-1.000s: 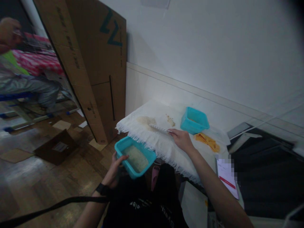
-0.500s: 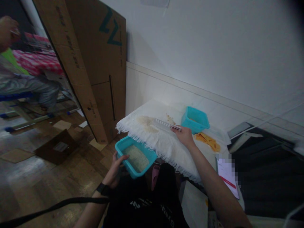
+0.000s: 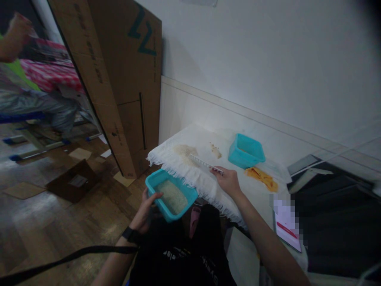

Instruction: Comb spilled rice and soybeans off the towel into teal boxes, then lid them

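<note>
My left hand (image 3: 146,209) grips the near corner of a teal plastic tub (image 3: 154,182) holding pale grains, and keeps it just under the fringed edge of a white towel (image 3: 205,180) spread on the table. My right hand (image 3: 228,179) is closed on a flat white comb-like scraper (image 3: 204,163), whose blade lies on the towel and points left toward a tan patch of spilled grains (image 3: 184,150).
A second teal tub (image 3: 246,151) stands at the back of the table beside an orange smear (image 3: 262,177). A tall cardboard box (image 3: 119,75) leans against the wall at left. Papers (image 3: 287,226) lie at right. Another person's arm shows far left.
My right hand lifted the scraper toward the second tub, then brought it back down and left onto the towel. The left hand and its tub barely moved.
</note>
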{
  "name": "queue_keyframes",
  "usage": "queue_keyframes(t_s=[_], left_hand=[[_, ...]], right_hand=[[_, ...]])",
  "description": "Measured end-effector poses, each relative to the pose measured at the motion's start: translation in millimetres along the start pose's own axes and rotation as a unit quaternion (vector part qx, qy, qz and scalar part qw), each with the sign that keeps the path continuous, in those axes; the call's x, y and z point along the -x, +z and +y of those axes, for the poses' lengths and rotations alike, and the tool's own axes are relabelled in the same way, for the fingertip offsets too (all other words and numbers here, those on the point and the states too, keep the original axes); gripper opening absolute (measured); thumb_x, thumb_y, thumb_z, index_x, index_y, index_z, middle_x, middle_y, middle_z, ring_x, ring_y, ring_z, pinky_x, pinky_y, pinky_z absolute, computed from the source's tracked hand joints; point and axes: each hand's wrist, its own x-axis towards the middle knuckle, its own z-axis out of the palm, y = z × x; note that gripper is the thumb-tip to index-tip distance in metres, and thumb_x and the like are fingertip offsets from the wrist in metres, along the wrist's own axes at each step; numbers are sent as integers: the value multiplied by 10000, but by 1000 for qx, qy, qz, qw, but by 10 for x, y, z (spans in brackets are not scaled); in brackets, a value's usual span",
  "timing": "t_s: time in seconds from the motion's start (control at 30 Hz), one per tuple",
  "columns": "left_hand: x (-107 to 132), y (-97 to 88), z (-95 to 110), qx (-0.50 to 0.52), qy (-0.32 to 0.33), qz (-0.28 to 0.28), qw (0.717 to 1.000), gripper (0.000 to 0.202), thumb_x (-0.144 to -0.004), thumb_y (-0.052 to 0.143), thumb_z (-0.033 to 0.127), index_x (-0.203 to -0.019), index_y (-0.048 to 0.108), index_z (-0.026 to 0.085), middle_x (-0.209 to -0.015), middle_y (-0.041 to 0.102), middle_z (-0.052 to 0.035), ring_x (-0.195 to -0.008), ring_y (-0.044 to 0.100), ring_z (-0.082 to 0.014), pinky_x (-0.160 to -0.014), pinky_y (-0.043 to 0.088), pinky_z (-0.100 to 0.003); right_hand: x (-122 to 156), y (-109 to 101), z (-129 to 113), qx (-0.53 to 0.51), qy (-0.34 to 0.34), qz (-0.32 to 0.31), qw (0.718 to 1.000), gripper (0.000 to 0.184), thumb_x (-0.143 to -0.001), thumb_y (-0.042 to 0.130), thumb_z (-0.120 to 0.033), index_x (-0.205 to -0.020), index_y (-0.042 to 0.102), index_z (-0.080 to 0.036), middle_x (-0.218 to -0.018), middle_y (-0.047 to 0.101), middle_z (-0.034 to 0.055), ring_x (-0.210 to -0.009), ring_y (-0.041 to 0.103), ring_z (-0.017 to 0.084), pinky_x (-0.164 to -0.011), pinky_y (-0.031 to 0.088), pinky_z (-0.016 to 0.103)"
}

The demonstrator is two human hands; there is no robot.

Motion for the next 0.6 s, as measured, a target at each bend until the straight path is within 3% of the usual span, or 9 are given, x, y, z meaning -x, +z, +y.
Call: queue_keyframes(t_s=[0.27,0.47,0.6], left_hand=[[10,23,8,-2,1,5,1000,969,-786,866,486,-1599,340,437,-1412,643,-119,-962,740,-271,-740,636,-416],[-1,19,1,-8,3,4,1000,968,-805,858,486,-1613,327,435,-1404,639,-119,-962,731,-266,-748,634,-416],[-19,11,-13,0,2,10,1000,996,-768,888,499,-1602,348,430,-1369,656,-122,-953,738,-275,-747,632,-429]], right_hand=[[139,57,-217,-9,-33,-11,999,227,-956,676,-306,-1029,888,-345,-1104,858,21,-1026,839,312,-912,669,397],[78,-123,-41,48,-16,53,997,230,-975,674,-349,-1056,886,-314,-1052,867,47,-917,846,301,-840,659,367],[162,-94,61,81,-4,56,995,234,-987,667,-339,-1056,885,-291,-1010,869,68,-880,848,306,-818,649,363]])
